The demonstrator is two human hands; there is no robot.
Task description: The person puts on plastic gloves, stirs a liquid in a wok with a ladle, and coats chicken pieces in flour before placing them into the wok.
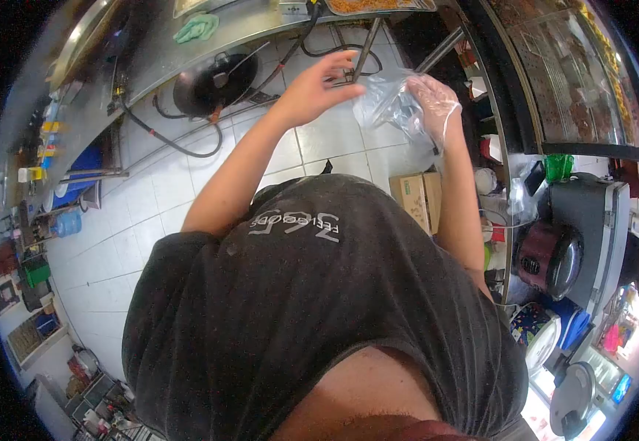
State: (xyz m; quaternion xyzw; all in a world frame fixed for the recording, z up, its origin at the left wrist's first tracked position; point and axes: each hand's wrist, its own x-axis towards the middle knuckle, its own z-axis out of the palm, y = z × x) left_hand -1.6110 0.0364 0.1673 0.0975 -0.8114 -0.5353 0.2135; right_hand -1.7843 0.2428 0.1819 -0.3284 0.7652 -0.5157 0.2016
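Observation:
My right hand wears a thin see-through plastic glove with a white edge at the wrist. Its fingers are closed on a crumpled clear plastic bag, which spreads out to the left of them. Bare and open, my left hand is on the bag's other side. Its fingers are apart, and the thumb tip comes right at the bag's left edge. Both arms stretch forward above the tiled floor.
A steel counter runs along the front, with a green cloth and a tray of orange food. Below are a black wok and hoses. A cardboard box, glass case and dark red rice cooker stand right.

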